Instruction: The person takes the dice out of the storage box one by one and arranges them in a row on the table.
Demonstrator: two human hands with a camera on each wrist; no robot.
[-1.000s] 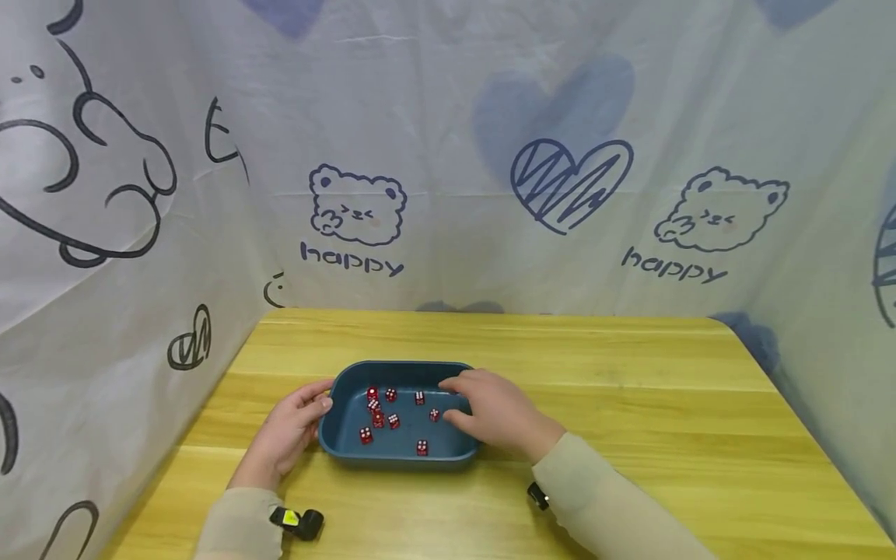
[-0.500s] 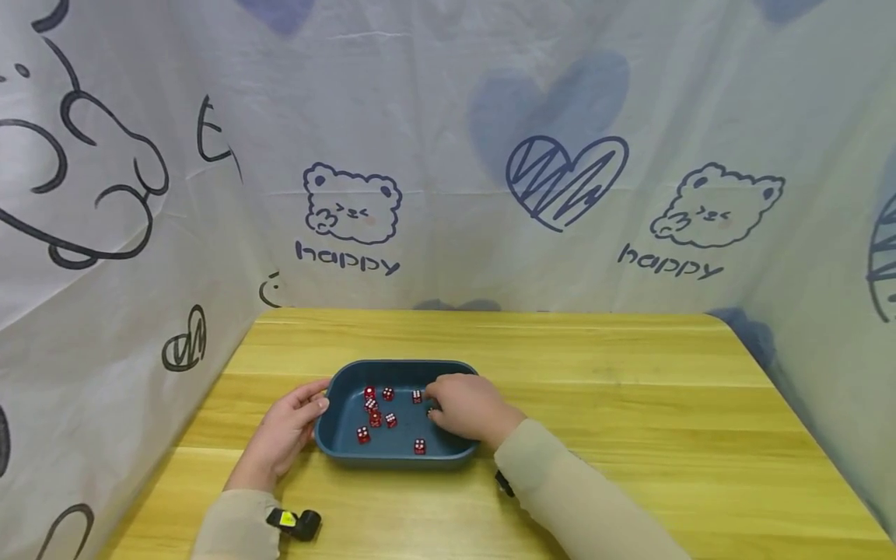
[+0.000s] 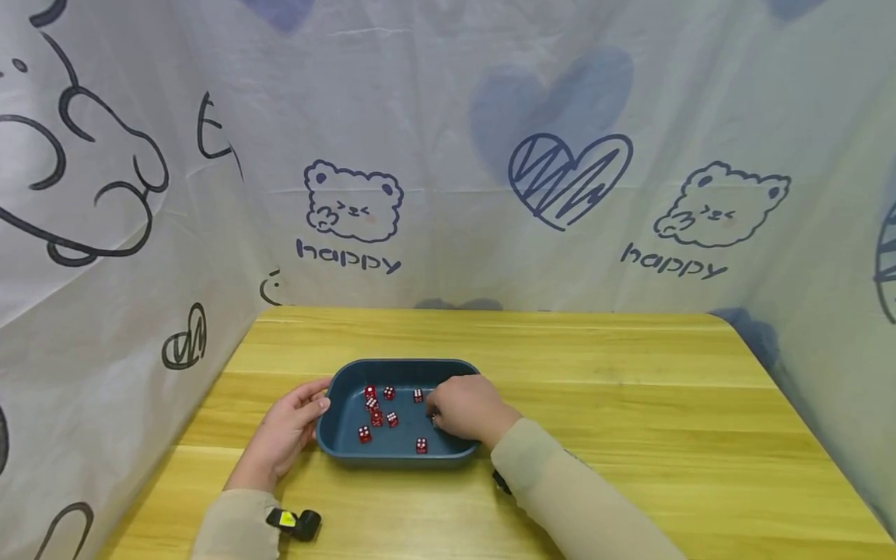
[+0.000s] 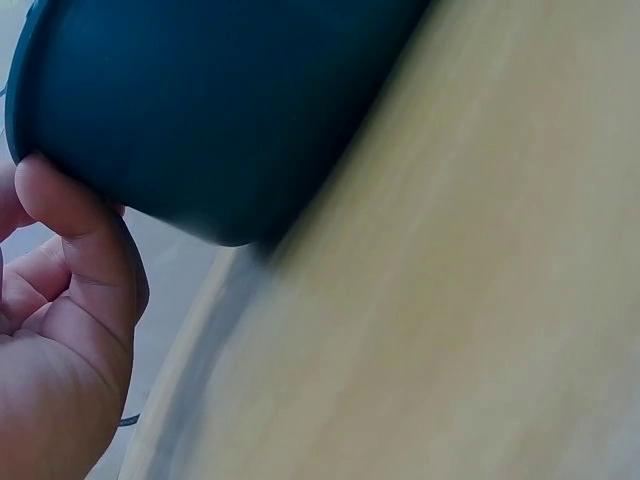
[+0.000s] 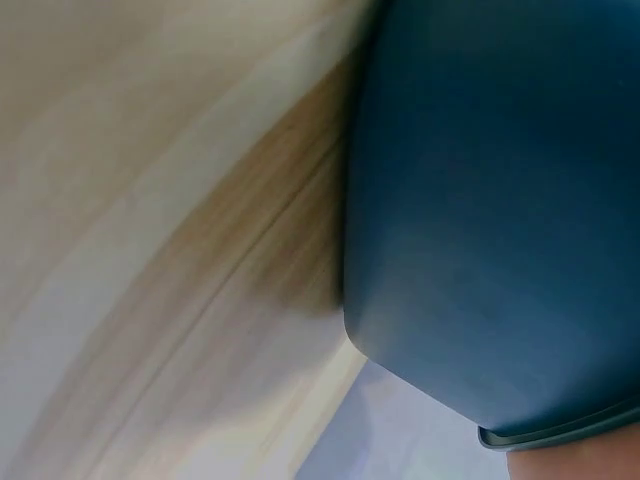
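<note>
A dark blue-green tray (image 3: 392, 460) with rounded corners stands on the wooden table, holding several small red dice with white pips. My left hand (image 3: 285, 428) holds its left end, thumb at the rim and fingers on the outer wall; the left wrist view shows fingertips against the tray wall (image 4: 200, 110). Inside the right part of the tray, my right hand (image 3: 470, 408) has its fingers curled down and pinches a die (image 3: 435, 421), mostly hidden under them. Another die (image 3: 418, 395) lies just left of that hand, and one (image 3: 421, 446) sits near the front wall.
More dice (image 3: 376, 418) lie grouped in the tray's left half. Yellow wood-grain table (image 3: 616, 404) surrounds the tray. White printed cloth (image 3: 455, 233) hangs behind the table and along both sides.
My right hand has moved left and down into the tray, its fingers closing over a die at the right. The left hand stays at the tray's left end.
</note>
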